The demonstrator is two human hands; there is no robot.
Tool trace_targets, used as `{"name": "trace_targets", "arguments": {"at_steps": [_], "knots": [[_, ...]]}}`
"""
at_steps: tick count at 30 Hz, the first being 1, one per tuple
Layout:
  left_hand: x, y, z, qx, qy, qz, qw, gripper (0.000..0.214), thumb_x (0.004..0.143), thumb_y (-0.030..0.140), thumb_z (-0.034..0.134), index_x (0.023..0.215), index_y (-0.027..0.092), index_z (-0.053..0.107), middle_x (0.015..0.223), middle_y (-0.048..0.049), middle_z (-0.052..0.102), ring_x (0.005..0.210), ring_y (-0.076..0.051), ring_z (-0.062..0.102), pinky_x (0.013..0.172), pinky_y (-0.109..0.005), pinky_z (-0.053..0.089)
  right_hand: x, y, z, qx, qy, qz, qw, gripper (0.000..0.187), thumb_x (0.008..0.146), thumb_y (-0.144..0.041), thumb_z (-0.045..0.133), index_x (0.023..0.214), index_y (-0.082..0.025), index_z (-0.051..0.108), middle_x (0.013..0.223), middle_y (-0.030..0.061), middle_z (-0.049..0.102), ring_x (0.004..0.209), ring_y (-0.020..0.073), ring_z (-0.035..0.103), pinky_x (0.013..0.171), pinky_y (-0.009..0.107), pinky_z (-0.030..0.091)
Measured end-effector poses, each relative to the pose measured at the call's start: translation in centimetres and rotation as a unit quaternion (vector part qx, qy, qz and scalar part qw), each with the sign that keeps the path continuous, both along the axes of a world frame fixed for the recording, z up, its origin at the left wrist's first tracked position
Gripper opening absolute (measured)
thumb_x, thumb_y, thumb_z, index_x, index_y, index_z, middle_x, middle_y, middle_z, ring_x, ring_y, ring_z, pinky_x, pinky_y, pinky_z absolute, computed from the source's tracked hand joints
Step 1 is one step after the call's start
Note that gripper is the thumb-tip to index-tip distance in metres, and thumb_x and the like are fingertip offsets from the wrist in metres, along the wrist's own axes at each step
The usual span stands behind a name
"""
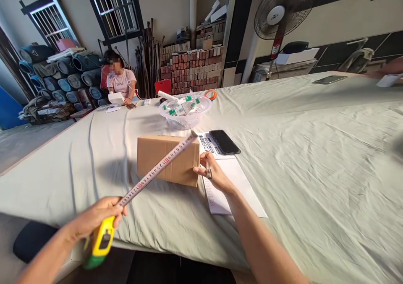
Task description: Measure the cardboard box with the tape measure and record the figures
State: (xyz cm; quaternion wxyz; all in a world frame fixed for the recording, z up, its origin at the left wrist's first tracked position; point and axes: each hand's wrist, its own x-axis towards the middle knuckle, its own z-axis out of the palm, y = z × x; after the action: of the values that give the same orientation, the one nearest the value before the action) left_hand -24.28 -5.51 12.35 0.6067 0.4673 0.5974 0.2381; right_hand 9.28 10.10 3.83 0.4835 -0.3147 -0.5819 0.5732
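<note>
A brown cardboard box (168,158) stands on the cloth-covered table (299,149). My left hand (96,217) is closed on a yellow-green tape measure (100,242) near the table's front edge. Its blade (157,170) runs up and to the right across the box to the far right corner. My right hand (212,175) touches the box's right side and pinches a pen (208,170). Under that hand lies a printed paper sheet (226,183).
A black phone (224,142) lies on the paper behind the box. A clear plastic bowl (184,110) with small bottles stands further back, beside an orange tape roll (210,94). A person sits at the far left end. A fan (277,15) stands behind the table.
</note>
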Motion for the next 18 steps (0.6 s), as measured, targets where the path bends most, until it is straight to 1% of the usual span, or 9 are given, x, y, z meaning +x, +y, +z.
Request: {"name": "trace_targets", "arguments": {"at_steps": [2,4,6,8,9,11,14,18], "knots": [[2.9,-1.6,-2.4,-0.002,-0.089,0.063,0.994,0.031,0.08,0.046,0.069,0.083,0.015,0.063,0.059,-0.0014,0.059,0.053,-0.013,0.051,0.054,-0.024,0.038,-0.3,0.1,-0.2,-0.01,0.015,-0.016,1.0,0.056,0.069,-0.055,0.076,0.09,-0.027,0.032,0.1,0.0009,0.054,0.097,0.0195,0.057,0.075,0.031,0.048],[5.9,-2.7,-4.7,-0.005,-0.155,0.115,0.981,0.028,0.079,0.042,0.07,0.082,0.016,0.061,0.06,-0.0009,0.06,0.057,-0.014,0.054,0.06,-0.026,0.042,-0.5,0.0,-0.2,-0.021,0.029,-0.024,0.999,0.056,0.069,-0.056,0.075,0.09,-0.027,0.031,0.097,0.0004,0.054,0.093,0.0189,0.057,0.071,0.03,0.049],[8.5,-3.3,-6.6,-0.005,-0.196,0.14,0.97,0.027,0.08,0.042,0.07,0.083,0.016,0.061,0.058,-0.0005,0.058,0.056,-0.015,0.055,0.06,-0.026,0.042,-0.5,-0.1,-0.1,-0.037,0.044,-0.017,0.998,0.055,0.069,-0.056,0.074,0.09,-0.027,0.032,0.095,-0.0001,0.054,0.09,0.0183,0.058,0.069,0.031,0.05],[10.2,-3.6,-7.9,-0.005,-0.212,0.153,0.965,0.027,0.081,0.043,0.068,0.084,0.017,0.062,0.058,-0.0005,0.058,0.055,-0.015,0.055,0.059,-0.026,0.041,-0.4,-0.1,0.0,-0.055,0.057,-0.007,0.997,0.054,0.07,-0.056,0.073,0.09,-0.027,0.033,0.096,0.0003,0.054,0.091,0.0192,0.058,0.07,0.033,0.052],[10.8,-3.7,-8.3,-0.003,-0.212,0.158,0.964,0.028,0.082,0.044,0.068,0.084,0.017,0.062,0.059,-0.0005,0.058,0.055,-0.014,0.054,0.058,-0.026,0.041,-0.4,-0.2,0.0,-0.063,0.064,-0.007,0.996,0.054,0.07,-0.057,0.073,0.09,-0.027,0.033,0.098,0.0009,0.055,0.093,0.0203,0.059,0.071,0.034,0.053],[11.5,-3.8,-8.6,0.009,-0.195,0.167,0.966,0.029,0.082,0.046,0.068,0.084,0.017,0.062,0.06,-0.0003,0.057,0.056,-0.014,0.053,0.058,-0.026,0.04,-0.3,-0.2,0.2,-0.08,0.082,-0.014,0.993,0.053,0.069,-0.059,0.072,0.088,-0.026,0.035,0.1,0.0017,0.054,0.098,0.0225,0.059,0.071,0.036,0.054],[11.8,-4.0,-8.2,0.029,-0.153,0.173,0.972,0.031,0.082,0.049,0.067,0.084,0.018,0.061,0.062,-0.0001,0.056,0.056,-0.013,0.052,0.057,-0.026,0.04,-0.3,-0.3,0.4,-0.107,0.115,-0.025,0.987,0.053,0.066,-0.058,0.075,0.084,-0.025,0.037,0.098,0.0009,0.052,0.099,0.0235,0.058,0.07,0.037,0.054],[12.0,-4.4,-7.5,0.042,-0.086,0.164,0.982,0.033,0.086,0.052,0.059,0.087,0.019,0.06,0.065,0.0007,0.054,0.058,-0.014,0.051,0.058,-0.026,0.041,-0.6,-0.4,0.9,-0.125,0.134,-0.031,0.983,0.053,0.064,-0.056,0.077,0.083,-0.024,0.038,0.096,0.0007,0.052,0.098,0.0234,0.057,0.07,0.037,0.054]]}}
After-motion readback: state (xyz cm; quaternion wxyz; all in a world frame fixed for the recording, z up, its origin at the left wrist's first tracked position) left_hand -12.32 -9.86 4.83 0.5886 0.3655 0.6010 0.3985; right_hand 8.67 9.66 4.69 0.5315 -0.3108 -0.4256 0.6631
